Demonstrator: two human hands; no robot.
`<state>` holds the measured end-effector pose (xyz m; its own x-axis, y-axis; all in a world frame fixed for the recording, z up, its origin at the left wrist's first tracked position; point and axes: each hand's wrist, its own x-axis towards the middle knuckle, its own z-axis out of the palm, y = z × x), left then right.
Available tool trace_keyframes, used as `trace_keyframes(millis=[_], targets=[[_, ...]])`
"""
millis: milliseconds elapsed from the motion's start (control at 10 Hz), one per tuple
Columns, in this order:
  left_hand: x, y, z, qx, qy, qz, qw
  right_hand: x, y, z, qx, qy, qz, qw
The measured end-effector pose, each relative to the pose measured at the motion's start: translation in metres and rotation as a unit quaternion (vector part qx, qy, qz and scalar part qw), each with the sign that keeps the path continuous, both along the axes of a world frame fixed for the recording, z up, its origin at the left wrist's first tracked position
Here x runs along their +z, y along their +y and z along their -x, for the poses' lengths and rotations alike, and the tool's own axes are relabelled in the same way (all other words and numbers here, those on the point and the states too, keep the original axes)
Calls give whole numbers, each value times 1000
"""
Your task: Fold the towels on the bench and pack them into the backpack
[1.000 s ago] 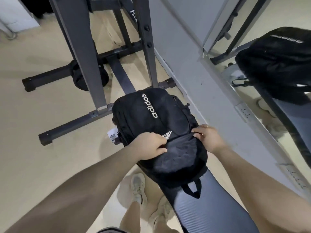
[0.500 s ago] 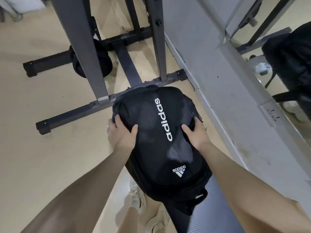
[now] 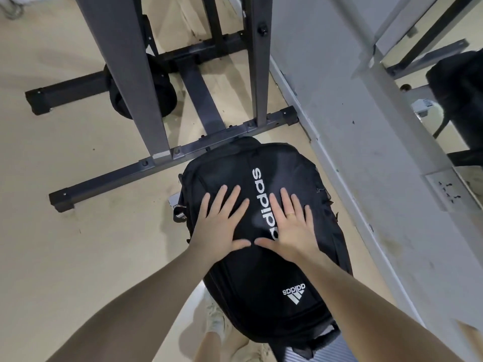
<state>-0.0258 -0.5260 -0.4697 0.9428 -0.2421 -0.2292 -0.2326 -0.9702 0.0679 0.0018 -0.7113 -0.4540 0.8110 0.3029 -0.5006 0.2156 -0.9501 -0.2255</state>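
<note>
A black backpack (image 3: pixel 261 270) with white lettering lies flat on the end of the padded bench (image 3: pixel 376 354), its front panel facing up. My left hand (image 3: pixel 222 223) rests flat on the panel with fingers spread, left of the lettering. My right hand (image 3: pixel 290 226), a ring on one finger, presses flat beside it, covering the lower part of the lettering. The thumbs nearly meet. No towel shows anywhere in view; the backpack looks closed.
A dark steel rack frame (image 3: pixel 146 168) with uprights stands on the beige floor just beyond the backpack, a black weight plate (image 3: pixel 122 100) behind it. A grey wall base and a mirror (image 3: pixel 449 100) run along the right. My shoes (image 3: pixel 217 322) show beside the bench.
Both hands left the backpack's sides and now lie flat, fingers spread, on its front panel. Earlier still they gripped the open top; the bag has been turned front-up.
</note>
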Motion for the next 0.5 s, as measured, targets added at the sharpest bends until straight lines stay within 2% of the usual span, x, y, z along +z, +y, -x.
trace_keyframes(millis=[200, 300, 400, 500], targets=[[-2, -7, -11, -8, 154, -55, 987, -11, 14, -8, -26, 81, 50, 995], [26, 0, -21, -16, 196, -33, 980, 19, 6, -15, -7, 114, 52, 992], [74, 18, -35, -22, 165, 2, 986, 74, -8, -18, -11, 73, 46, 996], [131, 32, -37, -3, 176, 30, 984, 135, -21, -15, -45, 42, 15, 998]])
